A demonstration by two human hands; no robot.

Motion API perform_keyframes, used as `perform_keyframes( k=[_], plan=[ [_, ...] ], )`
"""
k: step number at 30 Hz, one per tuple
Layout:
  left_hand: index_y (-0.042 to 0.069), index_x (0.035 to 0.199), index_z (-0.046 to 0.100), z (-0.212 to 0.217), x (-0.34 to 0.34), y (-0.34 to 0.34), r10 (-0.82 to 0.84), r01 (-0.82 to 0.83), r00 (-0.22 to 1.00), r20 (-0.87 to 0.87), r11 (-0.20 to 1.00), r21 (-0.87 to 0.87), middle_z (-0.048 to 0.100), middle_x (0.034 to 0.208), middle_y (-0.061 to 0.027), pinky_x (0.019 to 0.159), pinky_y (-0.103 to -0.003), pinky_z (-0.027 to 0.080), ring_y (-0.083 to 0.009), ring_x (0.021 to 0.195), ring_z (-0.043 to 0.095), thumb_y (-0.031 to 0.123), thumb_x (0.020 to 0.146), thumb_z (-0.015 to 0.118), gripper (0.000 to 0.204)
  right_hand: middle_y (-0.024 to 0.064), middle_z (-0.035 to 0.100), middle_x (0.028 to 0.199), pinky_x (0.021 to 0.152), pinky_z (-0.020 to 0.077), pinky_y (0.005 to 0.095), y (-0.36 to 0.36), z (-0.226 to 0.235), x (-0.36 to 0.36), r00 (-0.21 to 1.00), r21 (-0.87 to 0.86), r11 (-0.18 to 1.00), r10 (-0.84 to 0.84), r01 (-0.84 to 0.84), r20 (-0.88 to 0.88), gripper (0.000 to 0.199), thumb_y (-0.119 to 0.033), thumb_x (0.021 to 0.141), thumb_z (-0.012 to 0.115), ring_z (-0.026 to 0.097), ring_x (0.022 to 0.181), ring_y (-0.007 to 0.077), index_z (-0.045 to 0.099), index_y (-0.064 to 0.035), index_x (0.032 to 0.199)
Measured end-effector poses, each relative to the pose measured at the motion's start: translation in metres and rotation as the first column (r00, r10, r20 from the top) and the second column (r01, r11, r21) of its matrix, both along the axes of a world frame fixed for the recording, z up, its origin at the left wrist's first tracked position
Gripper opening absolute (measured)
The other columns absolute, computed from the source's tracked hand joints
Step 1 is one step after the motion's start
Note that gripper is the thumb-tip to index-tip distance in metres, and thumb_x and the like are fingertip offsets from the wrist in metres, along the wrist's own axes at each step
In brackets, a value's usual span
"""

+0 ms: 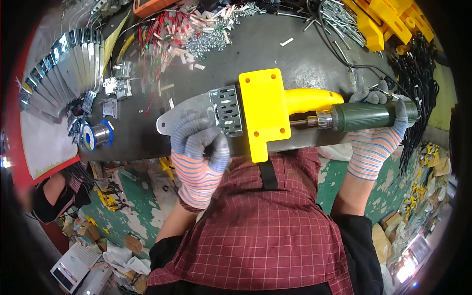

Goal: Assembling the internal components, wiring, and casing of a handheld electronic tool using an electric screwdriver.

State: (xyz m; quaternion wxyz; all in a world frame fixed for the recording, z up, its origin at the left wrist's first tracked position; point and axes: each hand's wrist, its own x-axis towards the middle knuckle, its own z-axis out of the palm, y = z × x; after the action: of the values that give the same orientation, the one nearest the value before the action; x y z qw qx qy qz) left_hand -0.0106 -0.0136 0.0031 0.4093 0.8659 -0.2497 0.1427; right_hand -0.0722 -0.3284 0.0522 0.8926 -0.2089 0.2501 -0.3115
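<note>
Hands' grip: left hand [199, 152] closed on yellow-handled tool's metal plate [189, 114], right hand [378, 137] wrapped around green screwdriver [366, 115].

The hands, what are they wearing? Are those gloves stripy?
Yes. Both hands wear knitted work gloves. The left hand has a glove with grey fingers and a back and cuff striped in orange, blue and white. The right hand has the same kind: grey fingers and stripes down to the cuff. Above the cuffs no sleeves cover the forearms.
</note>
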Motion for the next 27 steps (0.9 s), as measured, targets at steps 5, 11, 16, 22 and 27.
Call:
perform_keyframes(
  k=[5, 11, 16, 22, 27],
  plan=[
    [0.014, 0.096, 0.064, -0.005, 0.004, -0.014, -0.052, 0.05, 0.991, 0.12, 0.999, 0.02, 0.061, 0.106, -0.0054, 0.1, -0.051, 0.043, -0.0325, 0.107, 0.058, 0.014, 0.077, 0.075, 0.022, 0.0089, 0.064, 0.088, 0.082, 0.0553, 0.0407, -0.003, -0.001, -0.002, 0.999, -0.057, 0.998, -0.014, 0.012, -0.042, 0.05, -0.029, 0.083, 0.073, 0.064, 0.08, 0.025, 0.059, 0.0036, 0.118],
    [0.017, 0.094, 0.064, -0.01, 0.001, -0.014, -0.055, 0.043, 0.985, 0.166, 0.996, 0.077, 0.061, 0.106, -0.0027, 0.107, -0.054, 0.038, -0.0292, 0.107, 0.058, 0.021, 0.079, 0.074, 0.019, 0.0094, 0.065, 0.089, 0.085, 0.0552, 0.0426, -0.002, 0.0, -0.005, 0.997, -0.084, 0.996, -0.035, 0.029, -0.066, 0.052, -0.029, 0.082, 0.074, 0.065, 0.081, 0.026, 0.059, 0.0051, 0.119],
    [0.018, 0.095, 0.064, -0.011, 0.001, -0.013, -0.075, 0.064, 0.983, 0.166, 0.996, 0.067, 0.062, 0.107, -0.0018, 0.108, -0.053, 0.037, -0.0279, 0.107, 0.059, 0.021, 0.079, 0.074, 0.019, 0.0092, 0.065, 0.088, 0.087, 0.0534, 0.0472, -0.004, 0.0, -0.004, 1.0, 0.002, 1.0, 0.019, -0.019, -0.007, 0.044, -0.028, 0.081, 0.073, 0.064, 0.081, 0.0262, 0.059, 0.0013, 0.112],
    [0.018, 0.097, 0.066, -0.012, 0.0, -0.011, -0.086, 0.073, 0.986, 0.142, 0.993, 0.093, 0.062, 0.108, -0.0013, 0.107, -0.052, 0.037, -0.0265, 0.107, 0.059, 0.021, 0.079, 0.074, 0.02, 0.0069, 0.061, 0.082, 0.089, 0.0506, 0.0463, 0.001, -0.003, -0.004, 0.999, -0.067, 0.997, -0.03, 0.029, -0.012, 0.038, -0.026, 0.08, 0.073, 0.06, 0.076, 0.0244, 0.058, -0.0016, 0.105],
    [0.018, 0.097, 0.066, -0.013, 0.0, -0.01, -0.092, 0.08, 0.986, 0.138, 0.992, 0.094, 0.063, 0.108, -0.0016, 0.104, -0.05, 0.037, -0.0264, 0.108, 0.059, 0.022, 0.081, 0.074, 0.019, 0.0072, 0.06, 0.082, 0.094, 0.0484, 0.0458, 0.003, -0.006, -0.007, 0.996, -0.051, 0.998, 0.026, -0.022, 0.081, 0.04, -0.024, 0.081, 0.074, 0.059, 0.079, 0.0245, 0.057, 0.0007, 0.107]
  ],
)
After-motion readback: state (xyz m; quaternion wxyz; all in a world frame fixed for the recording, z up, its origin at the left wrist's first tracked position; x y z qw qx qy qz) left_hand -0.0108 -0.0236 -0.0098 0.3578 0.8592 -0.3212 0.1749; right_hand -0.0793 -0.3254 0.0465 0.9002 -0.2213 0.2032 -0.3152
